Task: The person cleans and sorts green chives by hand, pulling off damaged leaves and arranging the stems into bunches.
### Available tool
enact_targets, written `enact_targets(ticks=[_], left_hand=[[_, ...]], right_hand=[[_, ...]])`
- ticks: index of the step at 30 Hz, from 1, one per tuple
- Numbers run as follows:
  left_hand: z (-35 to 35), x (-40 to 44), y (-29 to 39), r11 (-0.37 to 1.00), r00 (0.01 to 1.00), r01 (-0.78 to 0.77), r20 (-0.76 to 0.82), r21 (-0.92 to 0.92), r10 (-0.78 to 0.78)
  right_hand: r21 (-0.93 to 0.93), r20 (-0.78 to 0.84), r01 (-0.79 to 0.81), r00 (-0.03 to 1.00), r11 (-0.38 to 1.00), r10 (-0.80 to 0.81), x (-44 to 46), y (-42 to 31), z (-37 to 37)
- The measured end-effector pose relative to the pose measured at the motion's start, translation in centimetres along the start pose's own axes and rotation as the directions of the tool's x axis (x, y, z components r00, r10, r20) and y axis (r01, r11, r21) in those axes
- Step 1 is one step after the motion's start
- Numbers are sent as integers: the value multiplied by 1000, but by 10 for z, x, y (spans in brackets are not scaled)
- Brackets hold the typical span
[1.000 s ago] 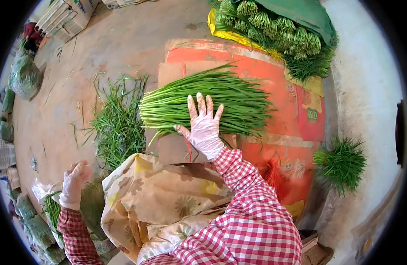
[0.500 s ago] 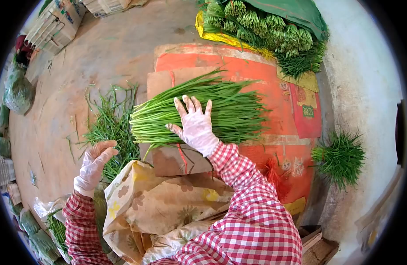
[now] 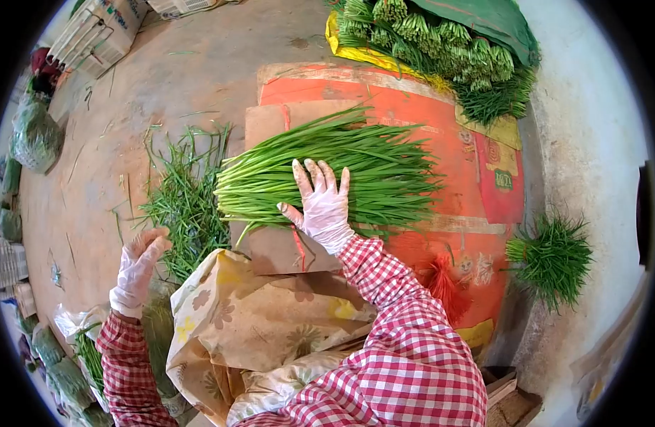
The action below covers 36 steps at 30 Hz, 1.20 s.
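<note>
A spread bunch of garlic chives [image 3: 384, 153] lies with its pale cut ends to the left, on a brown cardboard piece [image 3: 270, 249]. My gloved right hand [image 3: 324, 210] rests flat on the middle of the bunch, fingers spread. My gloved left hand [image 3: 137, 270] is raised to the left of the work surface, its fingers and thumb drawn together. No stalk shows between its fingertips. Beyond it, a loose heap of chive scraps [image 3: 189, 206] lies on the floor beside the cut ends. Red ties [image 3: 297, 249] run under the bunch across the cardboard.
An orange-red sheet [image 3: 413, 99] underlies the cardboard. Tied chive bundles [image 3: 441, 43] are stacked at the back under a green cover [image 3: 484, 21]. A single bundle [image 3: 551, 256] leans by the wall at right. Red strings [image 3: 448, 288] lie near my right sleeve. Floral cloth [image 3: 270, 320] covers my lap.
My left hand has moved a little left, and its fingers are closer together. My right hand stays flat on the chives. The whole view has shifted slightly.
</note>
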<state>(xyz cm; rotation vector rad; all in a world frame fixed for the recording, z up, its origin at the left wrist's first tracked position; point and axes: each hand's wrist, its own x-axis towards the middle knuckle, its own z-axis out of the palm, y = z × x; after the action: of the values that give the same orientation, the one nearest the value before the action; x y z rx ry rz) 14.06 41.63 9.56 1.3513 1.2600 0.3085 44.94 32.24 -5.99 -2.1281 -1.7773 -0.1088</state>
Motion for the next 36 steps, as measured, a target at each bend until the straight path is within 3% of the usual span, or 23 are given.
enact_targets(ticks=[2, 4, 6, 8, 10, 13, 14, 16, 17, 18, 21, 24, 28, 30, 31, 32, 35, 36], left_hand=[[13, 6, 17, 988, 996, -58, -58, 143, 67], [36, 19, 32, 984, 987, -135, -74, 113, 144], [58, 35, 52, 943, 981, -192, 46, 271, 187], [84, 66, 35, 788, 871, -470, 68, 398, 486], [112, 95, 24, 707, 810, -556, 96, 437, 578], [141, 132, 2, 288, 582, -579, 140, 763, 801], [145, 140, -8, 290, 581, -584, 142, 758, 801], [154, 147, -12, 438, 654, -470, -31, 766, 756], [154, 155, -24, 673, 769, -456, -123, 582, 628], [152, 163, -27, 821, 850, -415, -155, 393, 503], [147, 179, -32, 944, 939, -261, -175, 201, 296], [145, 182, -28, 947, 967, -139, -165, 290, 193], [142, 172, -16, 961, 963, -213, -126, 178, 237], [142, 157, 4, 870, 839, -492, -280, -26, 467], [137, 152, 9, 829, 780, -528, -282, 183, 559], [136, 145, 15, 831, 781, -524, -283, 187, 557], [167, 129, 35, 824, 857, -509, 57, 249, 513], [180, 135, 27, 723, 755, -652, 110, 229, 647]], right_hand=[[10, -35, 18, 999, 1000, -18, -1, 1, 0], [4, -42, 19, 999, 1000, -19, 0, 1, -1], [13, -57, 20, 998, 1000, -19, -2, 0, -2], [13, -73, 20, 997, 1000, -19, -3, -1, 0], [31, -56, 19, 998, 999, -17, -4, -1, -1], [25, -45, 14, 999, 1000, -13, -2, -2, -3], [25, -37, 12, 999, 1000, -11, -2, -2, -2], [6, -29, 6, 1000, 1000, -6, -1, -2, 0], [4, -38, 10, 999, 1000, -10, -1, -2, 2], [3, -44, 15, 999, 1000, -15, -1, -2, 2], [8, -34, 8, 999, 1000, -8, 0, -2, -2], [24, -27, 5, 1000, 1000, -4, 0, -3, -1], [53, -13, -1, 1000, 999, 2, -2, -2, 1], [64, -21, -4, 1000, 998, 5, -1, -1, 1], [72, -31, -1, 1000, 997, 4, -1, -1, 0], [77, -29, 0, 1000, 997, 2, -1, -2, 0], [48, -17, -4, 1000, 999, 5, -2, -2, 1], [46, -20, -3, 1000, 999, 4, -3, -1, 3]])
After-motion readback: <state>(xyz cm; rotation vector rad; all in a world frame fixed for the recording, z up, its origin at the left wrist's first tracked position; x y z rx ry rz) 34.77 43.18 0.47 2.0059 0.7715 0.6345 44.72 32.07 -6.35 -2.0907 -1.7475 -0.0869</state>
